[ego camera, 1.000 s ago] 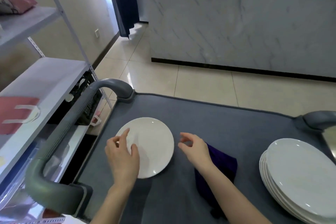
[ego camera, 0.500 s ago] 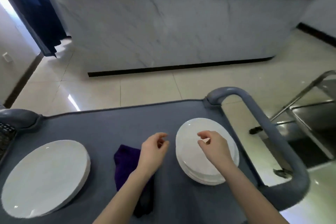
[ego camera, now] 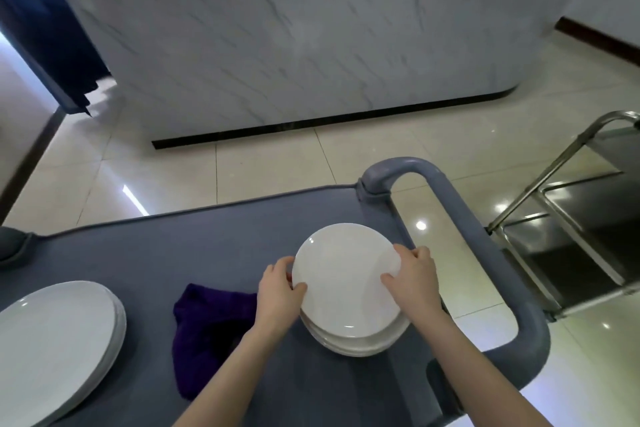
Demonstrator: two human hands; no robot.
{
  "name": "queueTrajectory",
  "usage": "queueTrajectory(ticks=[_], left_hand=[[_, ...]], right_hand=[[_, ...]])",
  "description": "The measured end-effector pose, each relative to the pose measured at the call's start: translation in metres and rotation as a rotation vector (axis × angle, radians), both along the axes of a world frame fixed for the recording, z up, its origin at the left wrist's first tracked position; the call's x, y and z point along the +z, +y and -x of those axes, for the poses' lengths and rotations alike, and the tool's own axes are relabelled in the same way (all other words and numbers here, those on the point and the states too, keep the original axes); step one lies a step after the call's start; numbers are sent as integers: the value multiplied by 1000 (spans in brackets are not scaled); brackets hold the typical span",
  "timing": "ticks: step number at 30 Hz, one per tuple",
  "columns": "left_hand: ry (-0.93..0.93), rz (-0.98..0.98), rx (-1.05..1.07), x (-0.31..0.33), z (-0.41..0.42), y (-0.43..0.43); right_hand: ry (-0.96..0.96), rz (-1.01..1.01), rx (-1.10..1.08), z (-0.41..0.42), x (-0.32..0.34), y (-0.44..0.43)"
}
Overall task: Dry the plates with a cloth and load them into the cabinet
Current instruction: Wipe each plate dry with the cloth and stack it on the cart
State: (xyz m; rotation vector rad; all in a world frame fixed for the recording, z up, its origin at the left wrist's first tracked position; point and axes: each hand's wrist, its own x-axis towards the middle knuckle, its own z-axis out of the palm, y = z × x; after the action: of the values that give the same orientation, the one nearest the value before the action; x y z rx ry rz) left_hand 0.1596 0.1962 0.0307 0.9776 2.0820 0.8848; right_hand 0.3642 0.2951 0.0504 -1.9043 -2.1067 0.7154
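Observation:
A stack of white plates (ego camera: 360,345) stands at the right end of the grey cart top (ego camera: 207,253). Its top plate (ego camera: 346,277) is tilted up at the near side, held at both rims. My left hand (ego camera: 280,291) grips its left rim and my right hand (ego camera: 412,282) grips its right rim. A purple cloth (ego camera: 207,326) lies crumpled on the cart just left of my left forearm. Another stack of larger white plates (ego camera: 52,343) sits at the cart's left end.
The cart's grey handle (ego camera: 498,253) loops along the right side, close to the plate stack. A steel trolley (ego camera: 581,225) stands on the tiled floor to the right. A marble-fronted counter (ego camera: 294,45) runs across the back.
My view swung from the cart's left end to its right end. Both hands moved from hovering over the cart to gripping the top plate of the right stack by its rims.

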Motion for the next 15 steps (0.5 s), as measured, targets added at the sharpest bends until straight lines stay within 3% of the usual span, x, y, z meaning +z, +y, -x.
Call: queueTrajectory(ticks=[8, 12, 15], left_hand=[[-133, -92, 164, 4, 14, -12], [-202, -130, 281, 13, 45, -29], [-250, -179, 343, 21, 69, -44]], right_hand=[[188, 128, -1, 9, 1, 7], [532, 232, 9, 27, 7, 1], [788, 463, 48, 48, 13, -11]])
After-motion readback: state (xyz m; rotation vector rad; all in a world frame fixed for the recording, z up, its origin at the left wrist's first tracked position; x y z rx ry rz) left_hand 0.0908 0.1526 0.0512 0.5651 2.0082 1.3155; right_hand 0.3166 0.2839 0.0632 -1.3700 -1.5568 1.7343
